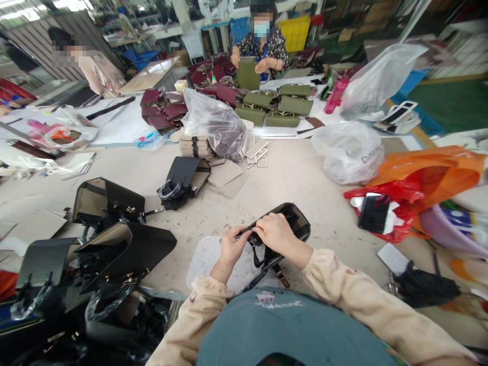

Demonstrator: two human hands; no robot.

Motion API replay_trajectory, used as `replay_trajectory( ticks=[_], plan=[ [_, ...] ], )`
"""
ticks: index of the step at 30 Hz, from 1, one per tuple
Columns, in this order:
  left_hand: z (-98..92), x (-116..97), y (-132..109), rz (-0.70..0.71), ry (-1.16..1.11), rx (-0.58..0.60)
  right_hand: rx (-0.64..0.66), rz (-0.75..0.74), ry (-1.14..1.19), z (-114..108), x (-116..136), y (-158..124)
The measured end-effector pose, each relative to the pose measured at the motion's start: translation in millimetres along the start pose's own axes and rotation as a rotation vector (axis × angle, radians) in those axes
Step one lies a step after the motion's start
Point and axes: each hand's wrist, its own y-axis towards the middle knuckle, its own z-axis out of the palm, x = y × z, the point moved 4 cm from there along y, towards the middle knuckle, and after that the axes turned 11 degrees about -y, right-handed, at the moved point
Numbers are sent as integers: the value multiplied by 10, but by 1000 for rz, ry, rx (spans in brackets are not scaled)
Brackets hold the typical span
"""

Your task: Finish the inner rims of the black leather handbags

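Observation:
A black handbag (300, 219) with a tan lining lies tilted in front of me, close to my apron (259, 325). My left hand (232, 250) pinches the left end of its edge between thumb and fingers. Over the bag's opening, my right hand (277, 235) is closed on the same edge, its fingertips almost touching the left thumb. The part under my fingers is mostly hidden. Below the hands hang a black strap (258, 260) and a tab with gold metal (282, 278). Beneath the bag is a whitish sheet (206, 262).
Several black handbags (152, 249) crowd the left; another black bag (183, 175) stands ahead by stacked beige boards (195, 147). On the right are a phone (374, 212), a red plastic bag (407, 195) and a black pouch (427, 287). Across the table a person handles a green piece (247, 75).

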Motion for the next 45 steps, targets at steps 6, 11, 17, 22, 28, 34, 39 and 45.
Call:
replay_trajectory(
  ticks=[6, 11, 17, 22, 28, 34, 39, 45],
  plan=[
    [8, 14, -2, -15, -9, -24, -1, -14, 3, -7, -7, 0],
    [7, 18, -10, -21, -24, -24, 7, -12, 14, -5, -7, 8],
    [12, 20, 3, -49, -28, -48, 39, -14, 5, -38, -109, 23],
    [11, 42, 34, -72, -28, -77, 58, -62, -26, -84, -277, -11],
    [-2, 110, 69, -100, -27, -79, 34, -43, -13, -83, -392, -43],
    [-3, 110, 106, -115, -21, -69, -37, -25, -28, -107, -427, 2],
    [-3, 71, 143, -115, 4, -66, -75, 4, -38, -118, -431, 41],
    [-17, 58, 193, -126, 13, -38, -73, 40, -35, -107, -443, 102]
  ],
)
